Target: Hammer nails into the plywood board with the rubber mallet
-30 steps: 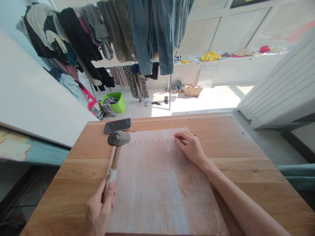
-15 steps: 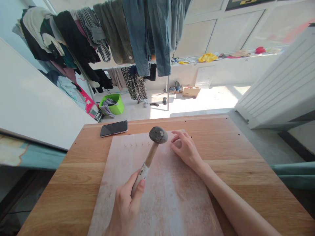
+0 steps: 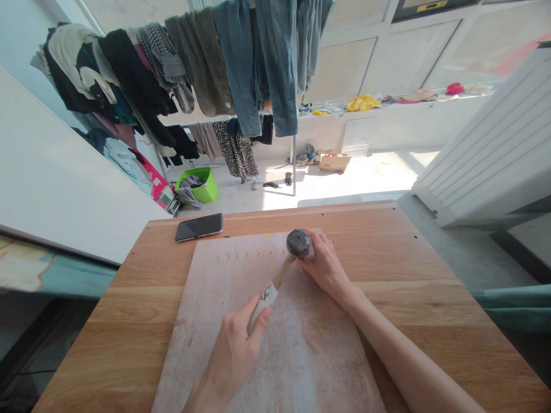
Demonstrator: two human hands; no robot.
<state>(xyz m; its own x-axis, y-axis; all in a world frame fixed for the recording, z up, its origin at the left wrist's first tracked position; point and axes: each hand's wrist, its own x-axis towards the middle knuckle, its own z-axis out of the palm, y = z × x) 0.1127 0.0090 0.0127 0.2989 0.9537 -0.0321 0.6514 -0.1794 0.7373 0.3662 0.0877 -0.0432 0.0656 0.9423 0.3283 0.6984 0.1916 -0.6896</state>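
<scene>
My left hand (image 3: pixel 235 358) is wrapped round the wooden handle of a hammer (image 3: pixel 282 269). Its dark grey head is down at the far edge of a pale, worn board (image 3: pixel 275 355) that lies on the wooden table (image 3: pixel 408 269). My right hand (image 3: pixel 325 267) rests on the board just right of the hammer head, fingers pinched together at the spot under the head; what they pinch is hidden. A row of several small nails (image 3: pixel 245 253) stands in the board to the left of the head.
A black phone (image 3: pixel 198 227) lies at the table's far left corner. Beyond the table are a rack of hanging clothes (image 3: pixel 241 69), a green basin (image 3: pixel 202 183) on the floor, a white radiator (image 3: pixel 495 149) at right and a white panel (image 3: pixel 55 172) at left.
The hammer swung from the board's left side to the right and its head came down beside my right hand's fingers. My right hand stayed in place.
</scene>
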